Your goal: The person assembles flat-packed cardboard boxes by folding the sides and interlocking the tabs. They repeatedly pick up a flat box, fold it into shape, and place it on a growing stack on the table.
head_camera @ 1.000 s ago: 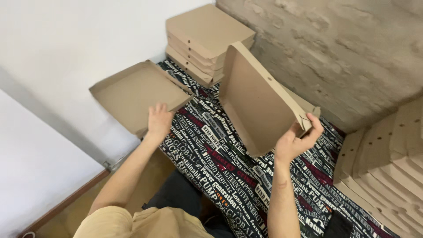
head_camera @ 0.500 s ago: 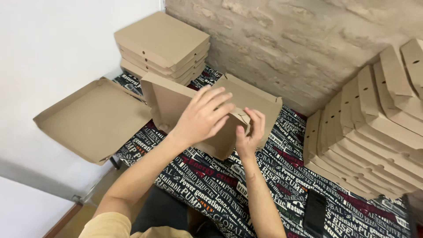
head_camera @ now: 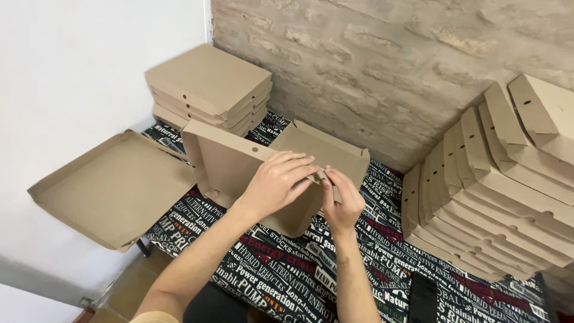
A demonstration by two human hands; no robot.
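Folding a half-formed pizza box (head_camera: 239,170) mid-frame, left hand (head_camera: 278,182) and right hand (head_camera: 342,200) pinch its front flap; finished boxes (head_camera: 209,90) stacked upper left, lid still open.

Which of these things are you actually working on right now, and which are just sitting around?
In hand:
- half-folded cardboard box, gripped at its front corner
- left hand
- right hand

Lying about:
- open flat box at left
- stack of closed boxes behind
- leaning row of folded boxes at right
- printed tablecloth
- dark flat object
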